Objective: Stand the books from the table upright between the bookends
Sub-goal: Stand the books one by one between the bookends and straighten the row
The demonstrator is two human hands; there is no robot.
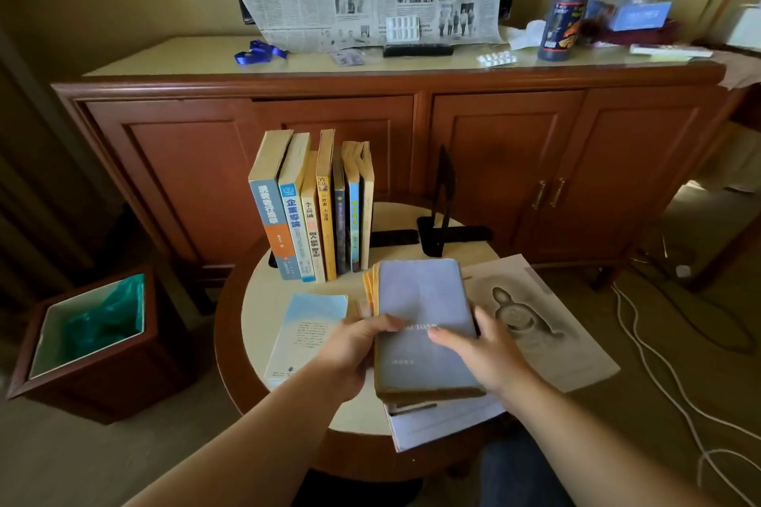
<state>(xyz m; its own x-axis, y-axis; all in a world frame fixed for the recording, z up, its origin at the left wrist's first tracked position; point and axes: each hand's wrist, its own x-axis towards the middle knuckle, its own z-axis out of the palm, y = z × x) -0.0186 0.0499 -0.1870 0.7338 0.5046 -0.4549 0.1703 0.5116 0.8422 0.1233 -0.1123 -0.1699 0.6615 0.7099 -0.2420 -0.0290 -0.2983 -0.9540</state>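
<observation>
1. I am seeing both hands on a lavender-covered book point(424, 321) at lower centre of the frame, lying on top of a small stack on the round table point(255, 313).
2. The left hand point(354, 346) is gripping the book's left edge: its thumb is lying across the cover near the printed title, and its fingers are curling under the yellowed page block.
3. The right hand point(490, 350) is holding the right edge, fingers reaching onto the cover, so the book is sitting between the two hands, with most of its cover showing beyond the fingers toward the top of the frame.
4. Below the book I am making out a darker book edge and a white paper-covered volume point(444, 420) jutting out over the table's near rim.
5. A pale blue booklet point(309, 333) is lying flat just left of the left hand.
6. A sheet with a grey drawn figure point(531, 317) is lying to the right, partly under the stack.
7. Seven books point(317, 210) are standing in a row at centre frame, leaning slightly left.
8. A black bookend point(442, 210) is standing right of the row with a gap between them; the left bookend is mostly hidden behind the row.
9. A wooden waste bin with a green liner point(94, 333) is sitting at lower left.
</observation>
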